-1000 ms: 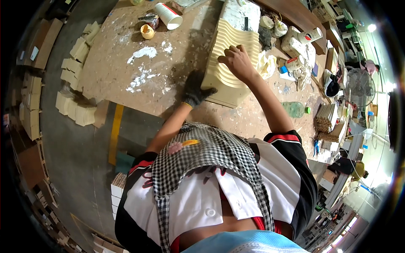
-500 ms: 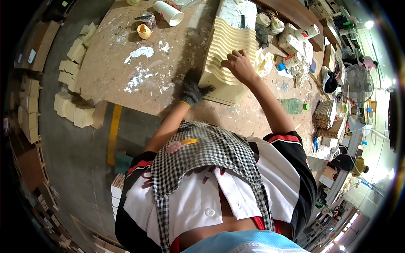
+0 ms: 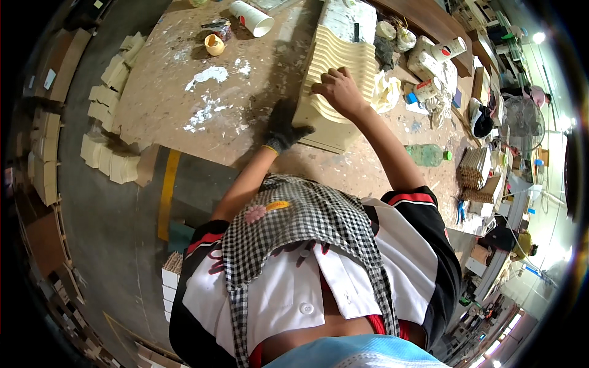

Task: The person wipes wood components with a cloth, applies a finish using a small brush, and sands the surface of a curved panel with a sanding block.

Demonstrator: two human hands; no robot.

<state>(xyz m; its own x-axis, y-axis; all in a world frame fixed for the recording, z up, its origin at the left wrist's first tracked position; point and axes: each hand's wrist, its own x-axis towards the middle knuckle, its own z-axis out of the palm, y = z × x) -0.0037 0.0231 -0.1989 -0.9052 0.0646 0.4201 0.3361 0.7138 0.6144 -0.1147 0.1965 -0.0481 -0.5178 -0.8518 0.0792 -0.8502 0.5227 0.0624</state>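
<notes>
A long cream block with a wavy, ridged top point(image 3: 334, 58) lies on the paint-spattered table, its plain end toward me. My left hand point(image 3: 283, 130), in a dark knit glove, grips its near left corner, thumb along the near end and fingers down the left side. Bare and curled, my right hand point(image 3: 341, 93) rests on the ridges near this end. Its fingertips are bent under, and whatever may be in them is hidden. Right beside the block is a crumpled cream cloth or paper point(image 3: 385, 92).
The worktable point(image 3: 153, 104) holds a white paper cup point(image 3: 251, 18), a small orange-yellow cup point(image 3: 214, 45) and a jar at the far left. To the right are a green-capped bottle point(image 3: 427, 155), more cups and stacked strips point(image 3: 475, 168). Cream pieces point(image 3: 110, 161) line the floor at left.
My right hand has slid left and slightly away from me across the ridges. The left hand keeps its place at the block's corner.
</notes>
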